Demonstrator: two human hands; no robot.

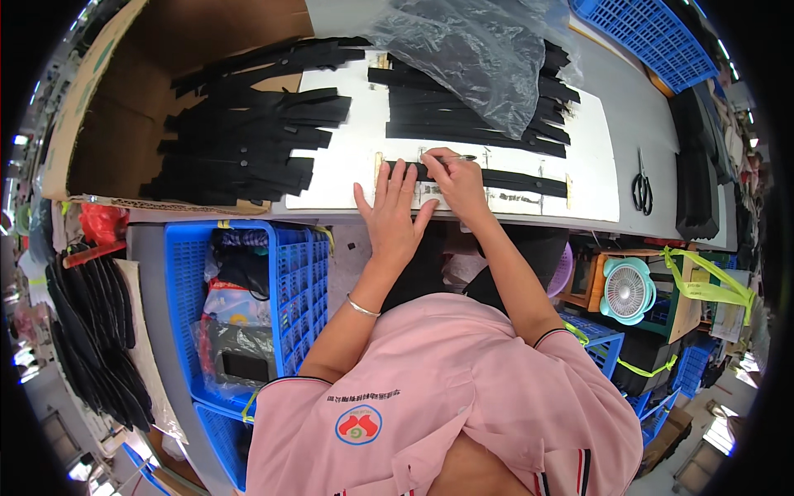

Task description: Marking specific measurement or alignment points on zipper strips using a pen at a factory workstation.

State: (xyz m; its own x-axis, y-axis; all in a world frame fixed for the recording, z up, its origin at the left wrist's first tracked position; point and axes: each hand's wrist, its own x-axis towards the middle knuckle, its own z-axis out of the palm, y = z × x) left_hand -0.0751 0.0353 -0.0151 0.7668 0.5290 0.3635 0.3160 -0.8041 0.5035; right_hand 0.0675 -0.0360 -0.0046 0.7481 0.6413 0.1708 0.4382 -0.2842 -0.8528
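Note:
A single black fabric strip (513,181) lies flat across the near part of a white board (591,136) with markings on it. My left hand (390,213) rests on the strip's left end, its fingers stretched out and apart. Just to its right, my right hand (457,183) is closed around a slim pen (468,157), whose end sticks out past the fingers. The pen's tip is hidden by the hand. Behind the hands, more black strips (463,116) lie side by side, partly under a clear plastic bag (480,62).
On the left, black strips (240,157) overlap an open cardboard box (91,124). Black-handled scissors (642,192) lie right of the board, near dark stacked pieces (696,165). A blue basket (653,37) stands far right. Below the table edge are a blue crate (277,306) and a small fan (627,291).

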